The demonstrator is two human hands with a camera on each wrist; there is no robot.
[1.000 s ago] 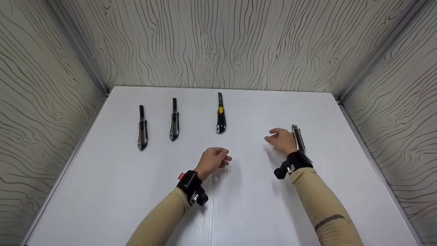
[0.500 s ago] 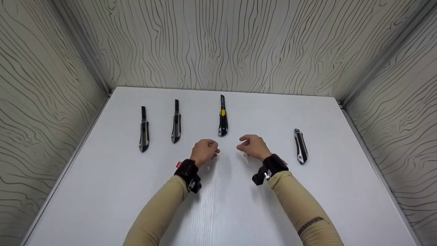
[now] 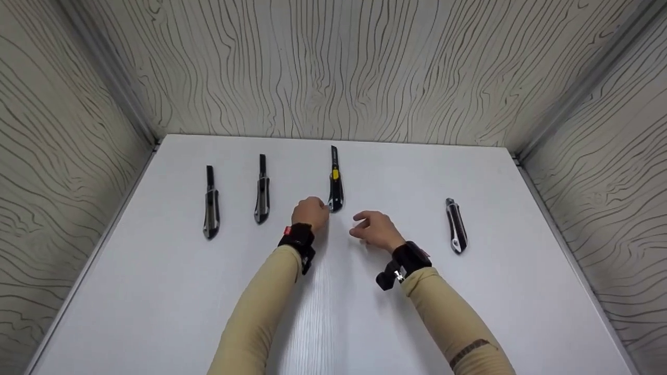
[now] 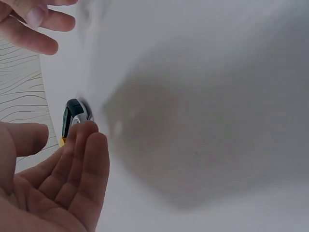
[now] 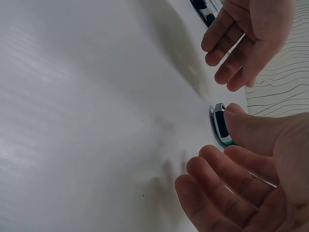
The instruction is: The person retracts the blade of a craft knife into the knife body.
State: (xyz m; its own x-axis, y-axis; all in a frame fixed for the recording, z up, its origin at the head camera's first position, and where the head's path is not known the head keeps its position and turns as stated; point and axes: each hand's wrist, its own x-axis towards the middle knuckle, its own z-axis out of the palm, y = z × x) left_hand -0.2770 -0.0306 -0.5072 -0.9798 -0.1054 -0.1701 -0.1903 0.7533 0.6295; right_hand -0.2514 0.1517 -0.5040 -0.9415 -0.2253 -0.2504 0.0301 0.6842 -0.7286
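1. Head view: the black cutter, with its yellow slider, lies on the white table, a dark strip pointing away from the person. The left hand is just beside its near end; contact is unclear and most fingertips are hidden. The right hand hovers to the right, nearer the person. Two grey cutters, one outermost and one inner, lie left; a far-right cutter lies well apart. If the strip is a bare blade, fingers straying up it could be nicked.

2. Left wrist view: the left thumb stands wide of the long, bent fingers, holding nothing; the black cutter shows partly behind those fingertips. Closing on only its end would probably let it swivel or slip, since the grip would be far off its middle.

3. Right wrist view: the right thumb and fingers are widely parted, with nothing between them. The black cutter's end lies partly behind the thumb. Both hands closing in together could bump each other or knock the cutter askew.
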